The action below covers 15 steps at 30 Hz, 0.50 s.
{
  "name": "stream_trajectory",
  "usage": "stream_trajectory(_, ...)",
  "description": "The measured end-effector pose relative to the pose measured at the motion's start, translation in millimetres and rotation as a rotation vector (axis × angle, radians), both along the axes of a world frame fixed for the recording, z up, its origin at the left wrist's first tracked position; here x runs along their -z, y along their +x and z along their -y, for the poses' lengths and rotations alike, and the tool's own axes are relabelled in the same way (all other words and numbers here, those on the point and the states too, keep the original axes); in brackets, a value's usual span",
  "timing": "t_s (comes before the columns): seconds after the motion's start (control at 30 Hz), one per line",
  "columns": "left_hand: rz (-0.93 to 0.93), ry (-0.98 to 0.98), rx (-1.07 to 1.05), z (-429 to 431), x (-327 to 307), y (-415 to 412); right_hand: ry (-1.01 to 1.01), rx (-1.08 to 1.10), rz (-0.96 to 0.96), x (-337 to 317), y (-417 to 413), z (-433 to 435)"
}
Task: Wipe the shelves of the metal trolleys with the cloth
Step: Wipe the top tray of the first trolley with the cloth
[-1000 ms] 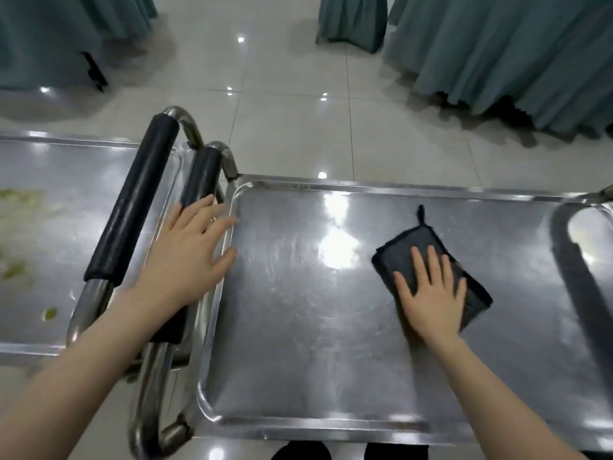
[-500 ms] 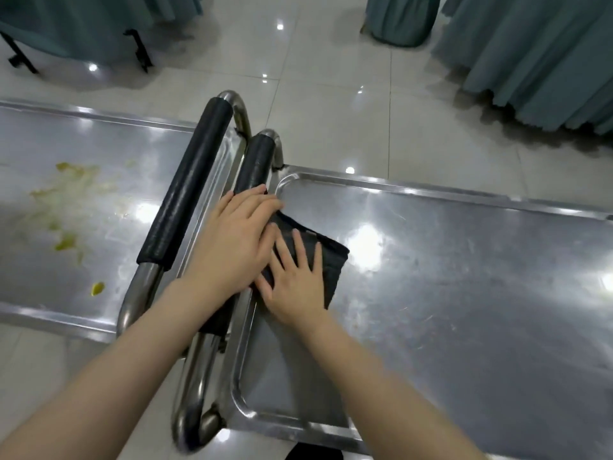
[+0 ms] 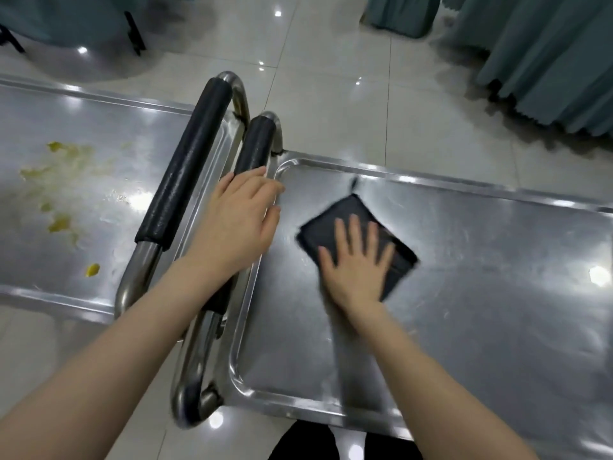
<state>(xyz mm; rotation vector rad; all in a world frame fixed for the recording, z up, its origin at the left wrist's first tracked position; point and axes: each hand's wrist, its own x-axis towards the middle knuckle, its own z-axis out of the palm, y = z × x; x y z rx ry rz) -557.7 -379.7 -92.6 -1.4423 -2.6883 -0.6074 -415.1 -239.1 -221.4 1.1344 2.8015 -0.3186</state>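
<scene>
Two steel trolleys stand end to end. On the right trolley's top shelf (image 3: 497,293) lies a folded dark cloth (image 3: 348,224), and my right hand (image 3: 356,263) presses flat on it, fingers spread. My left hand (image 3: 240,220) rests on that trolley's black padded handle (image 3: 257,144), at the shelf's left rim. The left trolley's top shelf (image 3: 109,154) carries yellow-green smears and crumbs (image 3: 59,194), with its own padded handle (image 3: 185,177) alongside.
Glossy tiled floor (image 3: 331,78) surrounds the trolleys. Teal draped tablecloths (image 3: 547,61) hang at the back right, with more drapery and dark legs (image 3: 132,28) at the back left. My dark-clothed legs (image 3: 308,443) show under the shelf's near edge.
My right hand slid the cloth left to the shelf's left rim beside my left hand, then back right toward the middle. The view shifted leftward.
</scene>
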Motion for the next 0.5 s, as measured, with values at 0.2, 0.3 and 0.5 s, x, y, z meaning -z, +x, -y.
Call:
stream_trajectory(0.2,0.015,0.024,0.006,1,-4,3,-0.008,-0.481,-0.096,-1,10,97)
stream_trajectory(0.3,-0.069,0.117,0.033,8,-11,14,0.045,-0.459,-0.083,4,80,71)
stream_trajectory(0.5,-0.005,0.068,0.109,32,-8,71,0.035,-0.032,0.084,-4,177,-12)
